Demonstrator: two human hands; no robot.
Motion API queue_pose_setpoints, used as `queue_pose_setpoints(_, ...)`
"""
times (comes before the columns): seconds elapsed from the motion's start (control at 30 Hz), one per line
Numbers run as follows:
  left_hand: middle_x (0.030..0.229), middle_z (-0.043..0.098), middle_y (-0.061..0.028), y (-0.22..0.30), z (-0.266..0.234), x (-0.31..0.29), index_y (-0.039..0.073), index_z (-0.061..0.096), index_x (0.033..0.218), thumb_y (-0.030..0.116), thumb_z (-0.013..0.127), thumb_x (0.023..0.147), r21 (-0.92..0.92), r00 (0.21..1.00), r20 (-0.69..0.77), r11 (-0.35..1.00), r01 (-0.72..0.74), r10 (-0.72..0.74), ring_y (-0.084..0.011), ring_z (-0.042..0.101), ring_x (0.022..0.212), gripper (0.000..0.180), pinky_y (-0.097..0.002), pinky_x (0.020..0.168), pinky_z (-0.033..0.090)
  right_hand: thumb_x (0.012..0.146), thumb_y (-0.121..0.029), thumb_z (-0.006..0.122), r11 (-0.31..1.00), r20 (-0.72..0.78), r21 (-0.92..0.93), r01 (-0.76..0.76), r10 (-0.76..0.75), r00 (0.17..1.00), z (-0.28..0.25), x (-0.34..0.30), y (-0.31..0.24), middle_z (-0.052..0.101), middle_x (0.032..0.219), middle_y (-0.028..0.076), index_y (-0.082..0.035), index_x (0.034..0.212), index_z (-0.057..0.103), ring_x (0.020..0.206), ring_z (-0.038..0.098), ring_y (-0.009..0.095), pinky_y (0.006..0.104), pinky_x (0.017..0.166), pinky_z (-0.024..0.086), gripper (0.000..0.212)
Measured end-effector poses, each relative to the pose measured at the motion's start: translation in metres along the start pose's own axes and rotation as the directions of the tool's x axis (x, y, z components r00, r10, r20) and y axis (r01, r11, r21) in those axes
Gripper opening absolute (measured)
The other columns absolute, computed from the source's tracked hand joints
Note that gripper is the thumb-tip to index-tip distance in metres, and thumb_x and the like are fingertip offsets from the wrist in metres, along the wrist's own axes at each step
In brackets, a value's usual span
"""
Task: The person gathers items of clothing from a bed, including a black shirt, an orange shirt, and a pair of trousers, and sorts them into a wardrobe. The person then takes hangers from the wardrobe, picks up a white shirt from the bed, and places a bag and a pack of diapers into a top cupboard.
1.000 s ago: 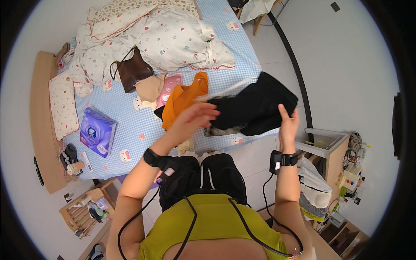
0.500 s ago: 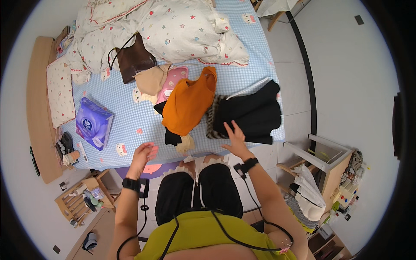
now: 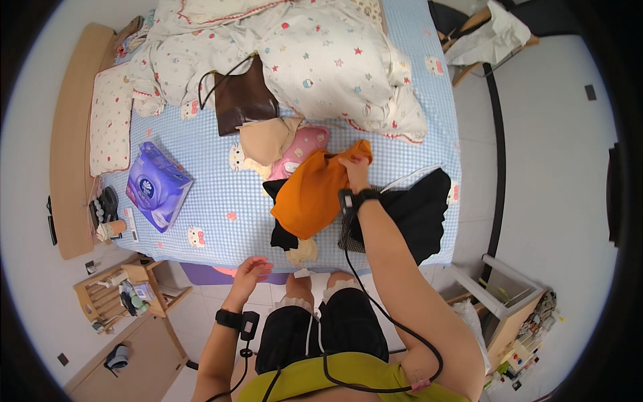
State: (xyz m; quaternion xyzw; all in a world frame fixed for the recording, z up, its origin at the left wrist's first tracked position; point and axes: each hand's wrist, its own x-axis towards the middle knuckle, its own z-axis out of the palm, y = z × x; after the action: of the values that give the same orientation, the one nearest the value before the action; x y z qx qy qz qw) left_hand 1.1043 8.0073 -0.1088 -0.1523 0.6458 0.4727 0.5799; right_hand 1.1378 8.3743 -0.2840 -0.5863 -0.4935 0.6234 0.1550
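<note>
My right hand (image 3: 357, 169) is closed on the upper right end of an orange sleeveless top (image 3: 309, 201), which is still spread over the bed. Under that top, black cloth (image 3: 284, 236) and a cream cloth (image 3: 303, 251) peek out. To the right, partly behind my right forearm, lie a black garment (image 3: 418, 214) and a grey checked cloth (image 3: 351, 236). My left hand (image 3: 251, 271) hovers at the bed's near edge, holding nothing, its fingers apart and slightly curled.
A beige cloth (image 3: 266, 141), a pink item (image 3: 305, 149) and a dark brown bag (image 3: 242, 100) lie beyond the top. At left is a purple tissue pack (image 3: 159, 189). A white patterned quilt (image 3: 321, 67) covers the far side. Cables run from my wrists.
My right hand has moved from the black garment up to the orange top and gripped its end. The view has shifted, and my left hand stays near the bed edge.
</note>
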Motion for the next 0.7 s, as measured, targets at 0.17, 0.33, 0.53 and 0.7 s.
queue_pose_setpoints(0.17, 0.112, 0.058, -0.0074, 0.036, 0.024, 0.01, 0.006, 0.048, 0.12, 0.01, 0.052, 0.088, -0.078, 0.97, 0.092, 0.973, -0.219, 0.225, -0.0144, 0.056, 0.099, 0.032, -0.0279, 0.081, 0.047, 0.09, -0.012, 0.055, 0.778, 0.587, 0.361, -0.515, 0.24, 0.773, -0.044, -0.13, -0.083, 0.057, 0.114, 0.004, -0.003, 0.121, 0.048, 0.106, 0.053, 0.017, 0.0306, 0.093, 0.042, 0.033)
queue_pose_setpoints(0.33, 0.132, 0.043, -0.0083, 0.088, 0.05, 0.029, 0.007, 0.039, 0.131, 0.014, 0.051, 0.092, 0.231, 0.722, 0.093, 0.691, -0.685, 0.686, -0.0153, 0.045, 0.116, 0.042, -0.0285, 0.094, 0.04, 0.088, -0.008, 0.058, 0.987, 0.798, -0.113, 0.114, 0.022, 0.602, -0.106, -0.266, -0.203, 0.059, 0.106, 0.002, 0.0, 0.119, 0.052, 0.095, 0.053, 0.009, 0.0252, 0.086, 0.043, 0.032)
queue_pose_setpoints(0.53, 0.132, 0.042, -0.0099, 0.076, 0.11, 0.038, 0.01, 0.023, 0.138, 0.016, 0.056, 0.09, 0.038, 0.627, 0.773, 0.98, -0.193, 0.094, -0.0178, 0.05, 0.112, 0.059, -0.0276, 0.09, 0.044, 0.09, -0.01, 0.054, 0.997, 0.807, 0.076, 0.027, -0.078, 0.586, -0.147, -0.361, -0.224, 0.053, 0.122, 0.004, 0.0, 0.128, 0.043, 0.106, 0.05, 0.01, 0.0262, 0.092, 0.04, 0.04)
queue_pose_setpoints(0.7, 0.12, 0.051, -0.0092, 0.059, 0.148, 0.001, 0.013, 0.014, 0.137, 0.023, 0.066, 0.084, -0.047, 0.871, 0.487, 0.994, 0.103, -0.067, -0.0215, 0.052, 0.111, 0.074, -0.0305, 0.088, 0.046, 0.095, -0.017, 0.047, 0.967, 0.637, 0.245, -0.074, -0.103, 0.764, -0.187, -0.401, -0.223, 0.043, 0.133, 0.005, -0.003, 0.137, 0.03, 0.12, 0.041, 0.013, 0.0287, 0.1, 0.033, 0.047)
